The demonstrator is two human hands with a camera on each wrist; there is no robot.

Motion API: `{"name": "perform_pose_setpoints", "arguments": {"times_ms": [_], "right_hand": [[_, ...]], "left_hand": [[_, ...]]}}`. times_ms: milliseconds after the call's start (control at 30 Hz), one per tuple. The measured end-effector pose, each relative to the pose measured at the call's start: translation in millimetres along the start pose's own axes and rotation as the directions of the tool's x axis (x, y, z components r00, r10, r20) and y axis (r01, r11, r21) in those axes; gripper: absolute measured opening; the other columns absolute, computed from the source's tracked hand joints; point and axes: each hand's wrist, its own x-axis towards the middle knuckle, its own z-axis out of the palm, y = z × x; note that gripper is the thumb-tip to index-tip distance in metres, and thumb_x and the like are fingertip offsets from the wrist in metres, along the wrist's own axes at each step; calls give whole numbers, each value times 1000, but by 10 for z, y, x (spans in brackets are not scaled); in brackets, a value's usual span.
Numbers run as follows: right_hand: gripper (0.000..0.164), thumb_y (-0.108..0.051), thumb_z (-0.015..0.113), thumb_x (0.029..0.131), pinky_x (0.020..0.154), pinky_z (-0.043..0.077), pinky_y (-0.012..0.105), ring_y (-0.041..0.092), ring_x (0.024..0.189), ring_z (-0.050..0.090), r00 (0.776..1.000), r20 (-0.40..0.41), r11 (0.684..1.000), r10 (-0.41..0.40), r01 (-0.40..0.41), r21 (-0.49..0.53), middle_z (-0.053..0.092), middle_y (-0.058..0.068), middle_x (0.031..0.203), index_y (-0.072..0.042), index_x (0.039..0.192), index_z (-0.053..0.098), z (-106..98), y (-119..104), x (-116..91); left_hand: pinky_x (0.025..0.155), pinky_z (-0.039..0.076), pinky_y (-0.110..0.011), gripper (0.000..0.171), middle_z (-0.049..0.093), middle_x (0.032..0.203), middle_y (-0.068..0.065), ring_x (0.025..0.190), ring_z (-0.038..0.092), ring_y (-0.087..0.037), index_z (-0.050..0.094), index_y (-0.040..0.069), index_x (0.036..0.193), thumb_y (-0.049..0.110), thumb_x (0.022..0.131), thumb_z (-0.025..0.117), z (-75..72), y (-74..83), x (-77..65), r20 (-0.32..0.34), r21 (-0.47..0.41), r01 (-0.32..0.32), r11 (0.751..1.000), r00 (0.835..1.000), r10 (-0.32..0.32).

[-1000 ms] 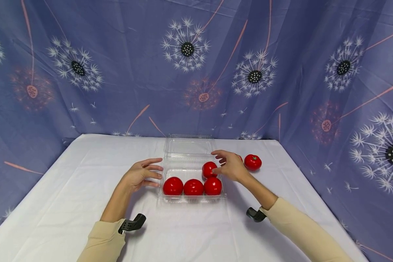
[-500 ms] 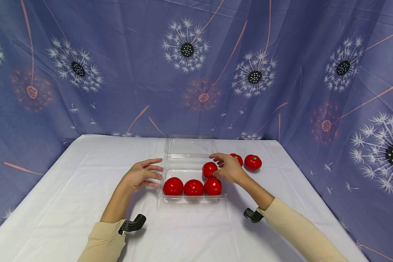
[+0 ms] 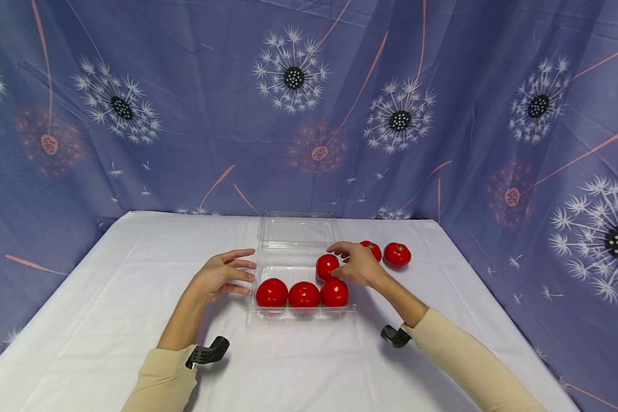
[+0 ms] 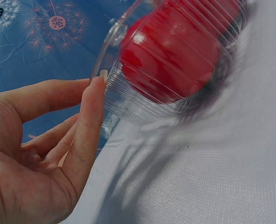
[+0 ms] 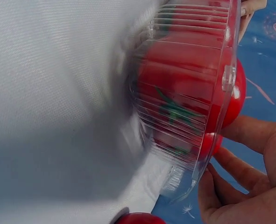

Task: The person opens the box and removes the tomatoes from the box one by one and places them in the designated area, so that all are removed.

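Observation:
A clear plastic clamshell box (image 3: 287, 272) lies on the white cloth with its lid folded back. Three red tomatoes line its front row: left (image 3: 272, 293), middle (image 3: 304, 294) and right (image 3: 334, 293). My right hand (image 3: 361, 265) reaches over the box's right side and holds another tomato (image 3: 327, 266) behind the front right one, thumb near, fingers beyond. Part of that grip is hidden behind the box wall in the right wrist view. At the box's left side, my left hand (image 3: 225, 276) has spread fingers; its thumb (image 4: 88, 119) touches the ribbed wall.
Two more tomatoes, one (image 3: 372, 250) partly behind my right hand and one (image 3: 397, 255) farther right, rest on the cloth. The transparent lid (image 3: 301, 231) lies toward the back. A blue dandelion-print curtain (image 3: 211, 126) stands behind the table.
My right hand has shifted slightly left and toward me, closer round the back tomato, which has barely moved. One loose tomato shows more. The left hand stays in place.

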Motion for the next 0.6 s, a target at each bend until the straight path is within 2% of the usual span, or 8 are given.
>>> {"name": "perform_pose_setpoints", "arguments": {"times_ms": [233, 367, 600], "right_hand": [[43, -19, 84, 79, 91, 57, 45, 34, 111, 63, 1000, -13, 1000, 16, -16, -10, 70, 11, 119, -15, 120, 73, 66, -26, 30], [43, -19, 84, 79, 90, 57, 45, 36, 112, 62, 1000, -17, 1000, 0, 0, 3, 71, 12, 118, -14, 121, 72, 116, -50, 44], [47, -20, 84, 80, 87, 57, 42, 32, 111, 61, 1000, -4, 1000, 6, -6, -5, 70, 9, 122, -16, 125, 72, 155, -94, 70]], "left_hand": [[68, 65, -36, 77, 63, 128, -17, 85, 73, -18, 35, 1, 156, -5, 88, 69, -17, -17, 11, 16, -5, -5, 1000, 1000, 5], [68, 65, -36, 76, 62, 129, -18, 85, 72, -18, 36, 1, 156, -6, 88, 69, -21, -20, 13, 11, 0, -9, 1000, 1000, 9], [68, 65, -36, 76, 61, 131, -20, 86, 73, -19, 36, 2, 156, -6, 87, 69, -15, -17, 15, 8, 0, -10, 1000, 1000, 10]]}}
